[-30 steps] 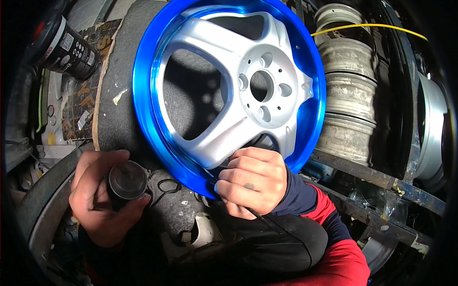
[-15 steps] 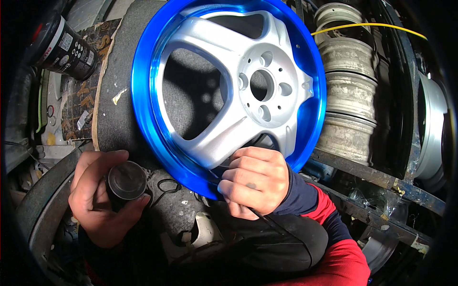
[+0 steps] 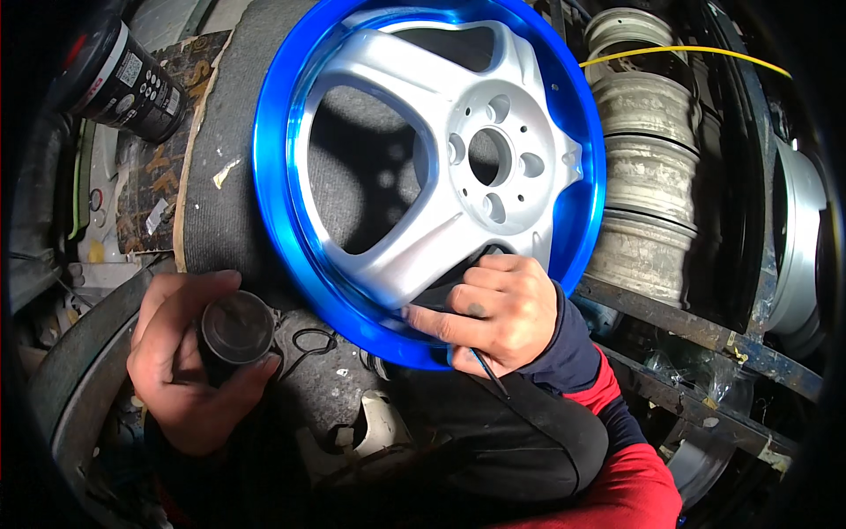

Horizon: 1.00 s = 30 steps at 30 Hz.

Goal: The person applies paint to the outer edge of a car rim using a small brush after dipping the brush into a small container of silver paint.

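A wheel rim (image 3: 419,238) with silver spokes and a glossy blue outer lip lies tilted in front of me. My left hand (image 3: 176,375) is curled around a small round black container (image 3: 238,327), its flat round end facing up, left of the wheel's lower edge. My right hand (image 3: 507,313) is over the wheel's lower part, closed on a thin dark stick (image 3: 488,374) whose rear end pokes out below the palm. The index finger points left and touches the wheel where a spoke meets the blue lip. Fingers hide the stick's front end.
Grey ribbed carpet (image 3: 225,203) lies under the wheel. A black bucket (image 3: 132,88) stands on cardboard at the upper left. Several worn rims (image 3: 648,176) are stacked at the right beside a metal frame (image 3: 696,335). A yellow hose (image 3: 696,46) crosses above them.
My right hand has shifted right, and its index finger now stretches out to the wheel. The wheel appears slightly further right. My left hand holds the container almost unmoved.
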{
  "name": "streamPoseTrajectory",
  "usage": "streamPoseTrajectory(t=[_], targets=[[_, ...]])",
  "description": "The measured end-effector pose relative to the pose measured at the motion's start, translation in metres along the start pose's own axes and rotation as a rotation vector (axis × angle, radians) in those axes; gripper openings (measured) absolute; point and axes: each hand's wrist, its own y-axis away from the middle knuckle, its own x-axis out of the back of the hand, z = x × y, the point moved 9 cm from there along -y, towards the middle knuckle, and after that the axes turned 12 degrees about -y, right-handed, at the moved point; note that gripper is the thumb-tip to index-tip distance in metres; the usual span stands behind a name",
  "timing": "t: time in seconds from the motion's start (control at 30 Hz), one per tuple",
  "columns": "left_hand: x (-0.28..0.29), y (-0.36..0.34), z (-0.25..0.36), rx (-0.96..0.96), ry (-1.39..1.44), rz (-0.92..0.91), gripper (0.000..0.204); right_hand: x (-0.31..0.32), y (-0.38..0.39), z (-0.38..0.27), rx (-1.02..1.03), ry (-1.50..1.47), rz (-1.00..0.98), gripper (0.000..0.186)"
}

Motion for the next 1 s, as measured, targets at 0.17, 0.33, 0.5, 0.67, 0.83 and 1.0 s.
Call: streamPoseTrajectory(t=[0.17,0.33,0.5,0.67,0.83,1.0], targets=[[0.000,0.000,-0.001,-0.011,-0.004,0.004,0.062,-0.005,-0.003,-0.002,0.040,0.045,-0.044,0.051],[-0.001,0.001,-0.002,0.000,0.049,0.000,0.063,-0.011,-0.008,-0.006,0.036,0.120,-0.075,0.050],[-0.001,0.002,-0.004,0.016,0.055,-0.001,0.063,-0.012,-0.011,-0.013,0.046,0.287,-0.134,0.042],[0.001,0.002,-0.002,-0.020,0.054,-0.002,0.063,0.028,-0.002,-0.008,0.043,0.016,0.031,0.026],[-0.010,0.004,-0.010,0.081,0.241,0.035,0.062,0.062,0.008,-0.013,-0.103,0.007,0.227,0.029],[-0.013,0.001,-0.006,0.111,0.224,0.016,0.058,0.079,0.021,-0.012,-0.114,-0.263,0.601,0.010]])
